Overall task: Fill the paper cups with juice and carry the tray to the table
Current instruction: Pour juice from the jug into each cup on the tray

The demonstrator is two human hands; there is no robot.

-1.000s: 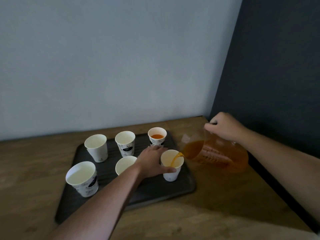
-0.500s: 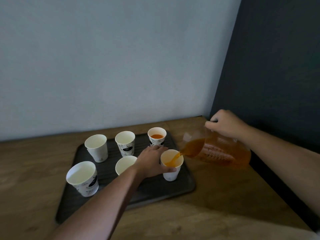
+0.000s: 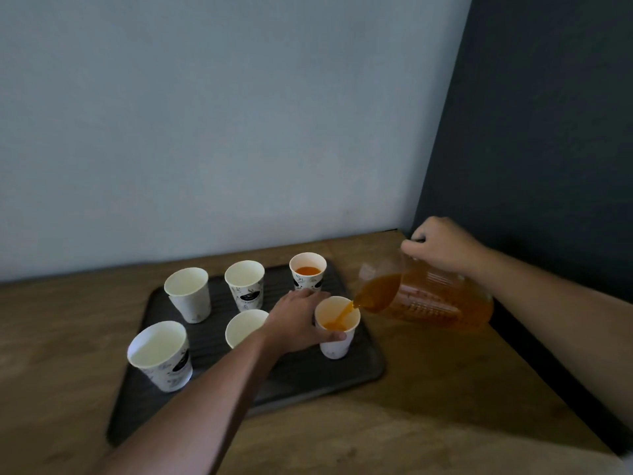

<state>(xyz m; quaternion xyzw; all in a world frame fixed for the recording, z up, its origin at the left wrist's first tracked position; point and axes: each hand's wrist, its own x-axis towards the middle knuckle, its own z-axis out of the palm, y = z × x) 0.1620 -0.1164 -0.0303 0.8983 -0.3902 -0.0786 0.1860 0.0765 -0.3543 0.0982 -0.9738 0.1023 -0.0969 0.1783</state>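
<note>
Several white paper cups stand on a dark tray (image 3: 363,373). My left hand (image 3: 298,320) grips the front right cup (image 3: 337,346) on its left side. My right hand (image 3: 442,246) holds the handle of a clear jug (image 3: 428,296) of orange juice, tilted left, and a stream runs from its spout into that cup. The back right cup (image 3: 307,270) has orange juice in it. The back middle cup (image 3: 245,284), back left cup (image 3: 188,293), front left cup (image 3: 161,354) and front middle cup (image 3: 245,327) look empty; my left arm partly covers the front middle one.
The tray lies on a wooden counter (image 3: 428,406) set in a corner. A pale wall (image 3: 222,132) runs behind it and a dark wall (image 3: 548,149) closes the right side. The counter's right edge runs along the dark wall.
The jug has tipped a little further and risen slightly. The juice level in the front right cup has gone up. My left hand stays on that cup.
</note>
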